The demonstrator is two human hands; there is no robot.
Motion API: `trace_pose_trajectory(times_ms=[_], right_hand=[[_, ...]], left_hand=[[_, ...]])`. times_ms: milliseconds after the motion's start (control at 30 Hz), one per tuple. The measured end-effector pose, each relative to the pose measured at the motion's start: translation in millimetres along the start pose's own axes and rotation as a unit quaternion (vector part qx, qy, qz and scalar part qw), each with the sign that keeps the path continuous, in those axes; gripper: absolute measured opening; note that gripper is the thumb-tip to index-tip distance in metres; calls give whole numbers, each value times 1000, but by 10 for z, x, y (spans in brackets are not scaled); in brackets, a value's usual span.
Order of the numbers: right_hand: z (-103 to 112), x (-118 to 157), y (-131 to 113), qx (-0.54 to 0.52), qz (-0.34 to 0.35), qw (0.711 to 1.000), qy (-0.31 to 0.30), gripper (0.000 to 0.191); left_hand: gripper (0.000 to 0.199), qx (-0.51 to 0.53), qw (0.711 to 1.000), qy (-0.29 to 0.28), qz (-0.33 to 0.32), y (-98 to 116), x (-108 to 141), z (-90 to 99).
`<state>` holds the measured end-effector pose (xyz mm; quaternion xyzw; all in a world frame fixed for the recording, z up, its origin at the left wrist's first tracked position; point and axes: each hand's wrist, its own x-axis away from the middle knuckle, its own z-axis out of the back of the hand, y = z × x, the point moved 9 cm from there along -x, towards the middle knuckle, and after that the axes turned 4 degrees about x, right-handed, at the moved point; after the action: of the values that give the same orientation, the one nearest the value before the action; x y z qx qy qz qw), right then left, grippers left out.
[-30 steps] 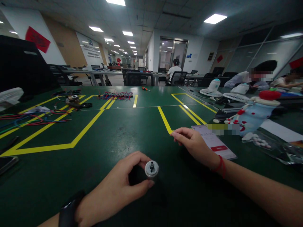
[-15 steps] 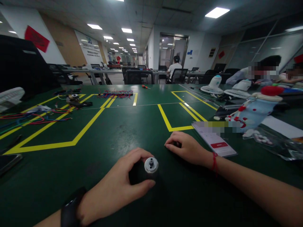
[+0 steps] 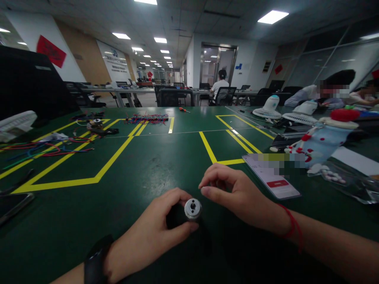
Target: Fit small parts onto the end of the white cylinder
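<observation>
A small round metal cylinder (image 3: 193, 209) with a hole in the middle of its top and small dark holes beside it stands upright near the front of the green table (image 3: 148, 157). My left hand (image 3: 156, 225) curves around it from the left, thumb on the near side and fingers on the far side. Just right of and beyond the cylinder is my right hand (image 3: 233, 193), its fingers curled and the thumb close to the fingertips. Whether anything small sits between those fingertips is too unclear to tell.
Right of my right hand lies a phone (image 3: 271, 177), with a light blue decorated figure (image 3: 328, 138) behind it. Coloured wires (image 3: 56, 148) and a dark phone (image 3: 14, 207) lie at the left. An orange screwdriver (image 3: 184, 109) rests at the far edge. People sit beyond.
My right hand has lifted and come nearer to the cylinder. The dark peg that stood in the cylinder's centre is no longer visible there. My left hand stays around the cylinder.
</observation>
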<state>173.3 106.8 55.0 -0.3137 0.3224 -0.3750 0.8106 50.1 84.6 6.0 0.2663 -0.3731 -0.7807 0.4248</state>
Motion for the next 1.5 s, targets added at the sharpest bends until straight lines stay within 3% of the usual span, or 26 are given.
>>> trace_pose_trajectory(times_ms=[133,200,400,533,633,733,833,967,1067,1133,1233,1300,1400,1500], right_hand=[[-147,77,206,49,20,989,-139,11],[-213,123,267,84,34,981,-171,13],[-284,180,265,133,50,975,-170,15],[-260,167,240,105,49,979,-166,18],[-149,106,331,18,-5,992,-125,18],[111,37,615,-60,-103,993,-1,17],[354,15,966,-97,-174,973,114,24],[404,-31,1175,-111,-193,967,120,30],[343,-25,1000,-60,-163,981,83,27],[195,-19,723,29,-92,995,7,22],[-102,54,343,130,33,984,-117,24],[-211,92,232,145,69,975,-153,21],[-191,58,196,107,54,985,-121,11],[-24,8,109,41,39,998,-7,10]], left_hand=[[18,9,1000,1,0,14,1,24],[20,14,1000,-2,2,12,0,27],[20,19,1000,-7,8,2,-1,8],[20,19,1000,-5,4,4,0,11],[20,19,1000,-5,9,0,2,23],[21,18,1000,-5,10,3,7,29],[21,19,1000,-8,11,-1,8,26],[18,17,1000,-13,15,6,-4,22],[18,15,1000,-12,14,21,-9,25],[18,13,1000,-11,14,22,-7,28],[19,12,1000,-10,10,19,-4,26],[19,16,1000,-10,7,17,-6,24],[19,25,1000,-6,4,15,-13,24],[18,21,1000,-4,6,9,-10,22]])
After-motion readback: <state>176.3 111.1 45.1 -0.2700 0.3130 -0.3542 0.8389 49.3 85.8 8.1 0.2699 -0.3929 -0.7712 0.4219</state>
